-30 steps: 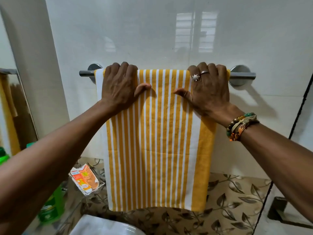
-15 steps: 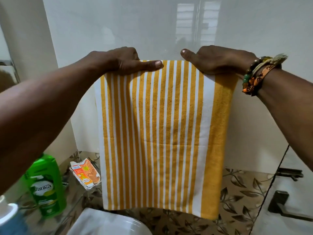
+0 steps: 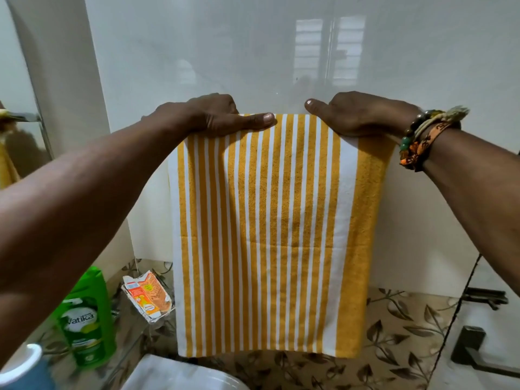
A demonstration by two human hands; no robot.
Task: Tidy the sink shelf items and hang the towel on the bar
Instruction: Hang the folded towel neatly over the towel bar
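The yellow-and-white striped towel [image 3: 270,235] is hanging flat at the centre of the frame, its top fold under both hands (the bar itself is hidden). The left hand [image 3: 213,115] is lying palm-down on the upper left corner, fingers curled over the fold, thumb stretched right. The right hand [image 3: 357,114] is mirroring it on the upper right corner, both forearms reaching in from the sides.

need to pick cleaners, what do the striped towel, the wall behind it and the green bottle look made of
Striped towel: woven cloth, probably cotton, matte with a slightly fuzzy weave and soft fold creases. Wall: glossy white tile or a similar glazed panel, since it mirrors a window. Green bottle: smooth plastic by its look, with a printed label.
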